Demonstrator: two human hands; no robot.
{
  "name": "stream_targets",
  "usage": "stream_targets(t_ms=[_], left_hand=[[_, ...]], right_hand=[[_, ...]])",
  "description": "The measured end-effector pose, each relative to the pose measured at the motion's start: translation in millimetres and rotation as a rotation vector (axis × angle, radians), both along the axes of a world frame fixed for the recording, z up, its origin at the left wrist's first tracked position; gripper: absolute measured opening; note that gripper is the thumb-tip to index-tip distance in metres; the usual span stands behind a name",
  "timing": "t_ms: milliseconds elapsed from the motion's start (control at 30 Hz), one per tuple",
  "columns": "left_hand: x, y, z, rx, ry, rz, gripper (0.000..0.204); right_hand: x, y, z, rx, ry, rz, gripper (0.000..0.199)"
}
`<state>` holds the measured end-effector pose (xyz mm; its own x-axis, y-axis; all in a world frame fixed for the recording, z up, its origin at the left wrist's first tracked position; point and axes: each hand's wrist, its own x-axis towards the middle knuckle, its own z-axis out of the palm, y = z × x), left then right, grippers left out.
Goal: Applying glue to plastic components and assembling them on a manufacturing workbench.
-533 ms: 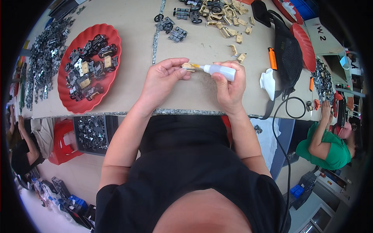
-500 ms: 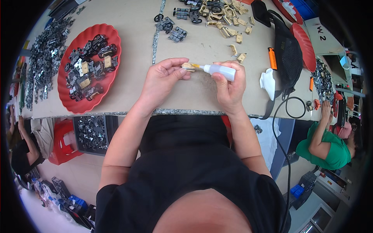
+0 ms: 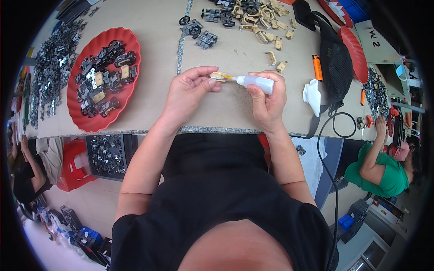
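Between the thumb and fingers of my left hand (image 3: 190,92) is a small tan plastic part (image 3: 219,76). My right hand (image 3: 270,97) is closed around a small white squeeze bottle (image 3: 257,83) lying almost level. Its thin yellowish nozzle (image 3: 229,77) points left and meets the tan part, or comes very close to it. Both hands are just above the table, near its front edge. Beyond them lie two loose tan parts (image 3: 281,67) and a grey toy chassis (image 3: 207,39) with other wheeled pieces.
A red scalloped tray (image 3: 74,106) of wheeled toy pieces stands at left, beside a heap of grey parts (image 3: 54,58). More tan parts (image 3: 260,20) are piled at the back. To the right are an orange lighter (image 3: 317,67), white tissue (image 3: 311,95), a black bag (image 3: 335,63) and a cable (image 3: 326,167).
The tan part has tilted slightly in my left fingers. My right hand and the bottle stay almost where they were.
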<state>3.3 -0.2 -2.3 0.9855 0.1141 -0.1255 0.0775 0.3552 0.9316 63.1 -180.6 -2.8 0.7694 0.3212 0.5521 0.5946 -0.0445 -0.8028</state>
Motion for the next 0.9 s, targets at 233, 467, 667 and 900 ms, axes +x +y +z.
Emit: stream_targets(t_ms=[233,467,667,900], left_hand=[[0.2,0.4,0.5,0.006,0.018,0.000,0.026],[-0.2,1.0,1.8,-0.018,0.003,0.004,0.025],[1.0,1.0,2.0,-0.018,0.025,0.005,0.026],[1.2,-5.7,7.1,-0.012,0.052,-0.022,0.026]], right_hand=[[-1.3,-0.9,0.7,-0.015,0.028,0.022,0.027],[9.5,-4.6,13.1,0.641,0.561,0.155,0.026],[17.9,-29.1,18.2,0.487,0.646,-0.061,0.036],[25.0,-54.8,8.8,0.332,0.538,-0.163,0.038]])
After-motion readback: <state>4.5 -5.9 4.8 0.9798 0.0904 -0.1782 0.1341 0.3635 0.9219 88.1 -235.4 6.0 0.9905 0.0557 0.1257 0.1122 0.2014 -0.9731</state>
